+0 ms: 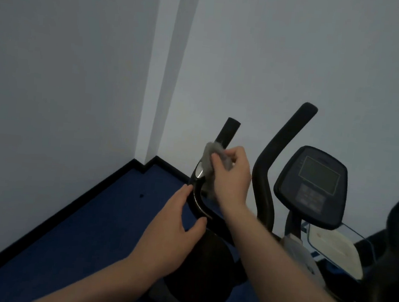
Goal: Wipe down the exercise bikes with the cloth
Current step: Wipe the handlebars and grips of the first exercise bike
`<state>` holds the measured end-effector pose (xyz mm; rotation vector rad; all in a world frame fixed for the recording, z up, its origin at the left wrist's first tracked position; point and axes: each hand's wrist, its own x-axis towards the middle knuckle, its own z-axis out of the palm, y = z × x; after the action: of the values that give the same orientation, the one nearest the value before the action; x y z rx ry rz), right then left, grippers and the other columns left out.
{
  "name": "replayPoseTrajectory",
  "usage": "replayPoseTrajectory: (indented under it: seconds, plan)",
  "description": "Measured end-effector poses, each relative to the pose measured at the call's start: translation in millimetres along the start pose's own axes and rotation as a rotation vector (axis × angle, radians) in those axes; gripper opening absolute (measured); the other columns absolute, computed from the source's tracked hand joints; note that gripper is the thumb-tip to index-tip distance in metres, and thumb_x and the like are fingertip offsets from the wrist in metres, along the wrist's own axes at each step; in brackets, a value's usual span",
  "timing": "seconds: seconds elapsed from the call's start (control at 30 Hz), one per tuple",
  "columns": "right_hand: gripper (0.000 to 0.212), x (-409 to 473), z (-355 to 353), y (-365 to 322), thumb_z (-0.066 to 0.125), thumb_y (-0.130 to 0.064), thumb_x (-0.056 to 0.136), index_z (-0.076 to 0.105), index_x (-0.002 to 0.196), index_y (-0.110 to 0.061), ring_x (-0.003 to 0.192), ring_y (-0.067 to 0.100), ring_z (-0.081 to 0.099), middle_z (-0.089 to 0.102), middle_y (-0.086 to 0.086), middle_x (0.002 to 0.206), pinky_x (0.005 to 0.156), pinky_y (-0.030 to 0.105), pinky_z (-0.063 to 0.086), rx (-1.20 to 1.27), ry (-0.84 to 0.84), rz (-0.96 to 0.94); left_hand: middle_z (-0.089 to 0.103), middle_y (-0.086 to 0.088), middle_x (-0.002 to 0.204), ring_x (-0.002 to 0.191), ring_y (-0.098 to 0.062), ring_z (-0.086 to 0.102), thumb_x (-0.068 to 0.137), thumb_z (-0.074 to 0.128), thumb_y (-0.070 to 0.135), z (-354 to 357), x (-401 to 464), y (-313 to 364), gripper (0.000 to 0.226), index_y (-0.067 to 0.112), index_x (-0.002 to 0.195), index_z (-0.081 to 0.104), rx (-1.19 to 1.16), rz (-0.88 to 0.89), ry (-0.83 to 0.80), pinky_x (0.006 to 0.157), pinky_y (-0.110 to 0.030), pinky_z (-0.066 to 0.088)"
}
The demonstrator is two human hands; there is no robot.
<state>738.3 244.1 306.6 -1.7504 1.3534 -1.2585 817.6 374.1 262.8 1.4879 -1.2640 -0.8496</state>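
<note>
Wiping is underway: right hand [231,175] is gripping the cloth [208,162] against the left handlebar [199,194]; left hand [176,229] is open, steadying it; right handlebar [268,172], console [312,186] seemingly remaining

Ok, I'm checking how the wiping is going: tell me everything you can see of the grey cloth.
The grey cloth looks soft and fuzzy, bunched rather than folded. The right hand grips it, fingers curled over it, and presses it against the black curved left handlebar of the exercise bike, just above a shiny metal sensor plate. Part of it hangs below the hand, blurred. The left hand rests on the bar lower down, not touching the cloth.
</note>
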Motion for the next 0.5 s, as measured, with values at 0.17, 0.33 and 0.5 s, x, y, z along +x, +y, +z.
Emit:
replayPoseTrajectory:
  seconds: [0.17, 0.33, 0.5]
  plan:
    - [0.011, 32.5, 2.2, -12.9, 0.068, -0.022, 0.088, 0.057, 0.086, -0.018, 0.086, 0.009, 0.057, 0.057, 0.005, 0.102, 0.071, 0.018, 0.046, -0.142, -0.001, -0.066, 0.029, 0.031, 0.148, 0.132, 0.015, 0.028, 0.079, 0.053, 0.058, -0.3, 1.7, -1.3, 0.078, 0.046, 0.148, 0.019, 0.004, -0.009, 0.015, 0.112, -0.027, 0.034]
    - [0.007, 30.7, 20.3, -14.7, 0.066, -0.014, 0.090, 0.059, 0.089, -0.013, 0.105, 0.025, 0.051, 0.048, 0.001, 0.105, 0.087, 0.030, 0.047, -0.092, 0.135, -0.100, 0.027, 0.030, 0.149, 0.134, 0.014, 0.026, 0.084, 0.056, 0.053, 0.1, 0.0, -0.6, 0.076, 0.044, 0.149, 0.018, -0.008, -0.015, 0.014, 0.114, -0.030, 0.033]
    - [0.011, 55.1, 3.1, -12.2, 0.067, -0.020, 0.090, 0.057, 0.086, -0.020, 0.104, 0.020, 0.049, 0.047, -0.004, 0.100, 0.081, 0.023, 0.044, -0.183, 0.029, -0.220, 0.030, 0.035, 0.145, 0.129, 0.020, 0.027, 0.083, 0.055, 0.053, -0.2, 0.5, -0.1, 0.071, 0.051, 0.145, 0.019, -0.010, -0.006, 0.018, 0.113, -0.026, 0.034]
